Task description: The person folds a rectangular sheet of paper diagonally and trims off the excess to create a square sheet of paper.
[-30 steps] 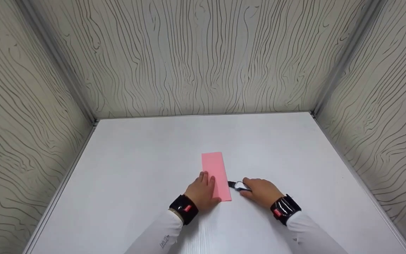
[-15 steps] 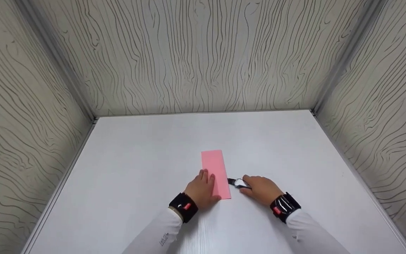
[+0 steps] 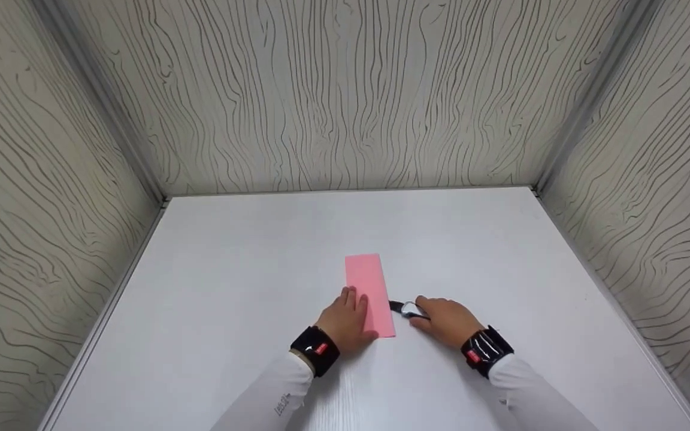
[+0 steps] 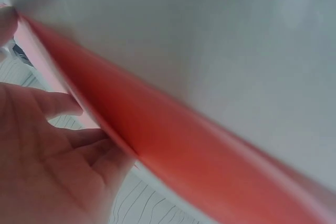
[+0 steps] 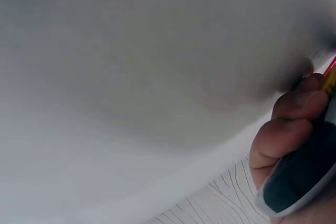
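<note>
A folded sheet of pink paper (image 3: 369,275) lies lengthwise on the white table in the head view. My left hand (image 3: 345,323) rests on its left part, fingers extended over the top layer and thumb near the lower corner. In the left wrist view, the paper (image 4: 157,124) gapes along the side facing that hand (image 4: 58,156). My right hand (image 3: 450,322) grips a small hand tool (image 3: 397,306), whose black end meets the paper's right edge. Fingers wrap its dark green, pale-rimmed body (image 5: 299,177) in the right wrist view, with a yellow part beyond. Its exact kind is unclear.
The white tabletop (image 3: 249,251) extends around both hands. Pale wood-grain panels (image 3: 345,96) enclose it at the back and on both sides, joined by grey corner posts. Black bands (image 3: 315,350) circle both wrists, over white sleeves.
The hands, paper and tool keep nearly the same places relative to each other. Only the head view has shifted slightly.
</note>
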`<state>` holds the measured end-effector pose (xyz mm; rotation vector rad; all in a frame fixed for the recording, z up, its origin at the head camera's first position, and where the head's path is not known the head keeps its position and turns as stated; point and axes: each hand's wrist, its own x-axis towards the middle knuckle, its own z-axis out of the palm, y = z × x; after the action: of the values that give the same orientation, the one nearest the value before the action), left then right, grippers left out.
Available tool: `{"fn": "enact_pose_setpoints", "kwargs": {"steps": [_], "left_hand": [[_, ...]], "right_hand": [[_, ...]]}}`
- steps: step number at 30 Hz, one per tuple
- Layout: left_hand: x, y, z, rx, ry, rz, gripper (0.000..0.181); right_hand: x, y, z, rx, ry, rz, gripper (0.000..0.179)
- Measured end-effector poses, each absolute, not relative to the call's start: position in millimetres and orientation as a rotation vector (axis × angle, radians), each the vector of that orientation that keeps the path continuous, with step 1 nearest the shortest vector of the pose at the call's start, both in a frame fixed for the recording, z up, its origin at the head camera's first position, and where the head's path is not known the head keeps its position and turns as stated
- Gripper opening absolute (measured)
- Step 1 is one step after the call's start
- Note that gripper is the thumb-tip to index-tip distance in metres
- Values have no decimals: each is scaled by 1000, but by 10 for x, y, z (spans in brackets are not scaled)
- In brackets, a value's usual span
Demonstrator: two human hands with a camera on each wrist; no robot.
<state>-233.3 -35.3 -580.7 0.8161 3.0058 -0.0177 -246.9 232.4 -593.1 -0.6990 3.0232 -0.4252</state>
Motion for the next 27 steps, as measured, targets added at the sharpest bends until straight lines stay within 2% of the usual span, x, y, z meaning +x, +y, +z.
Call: {"fn": "enact_pose_setpoints", "kwargs": {"steps": [17,27], "left_hand": [[-2405,-341,-5927,790,3006,6,80],[-2345,-351,-5849,802,3006,4,79]], "right_hand": [[-2502,2285,-5898,-633,3013,-441,25],[-2534,2284,-5941,-618,3012,-451,26]]}}
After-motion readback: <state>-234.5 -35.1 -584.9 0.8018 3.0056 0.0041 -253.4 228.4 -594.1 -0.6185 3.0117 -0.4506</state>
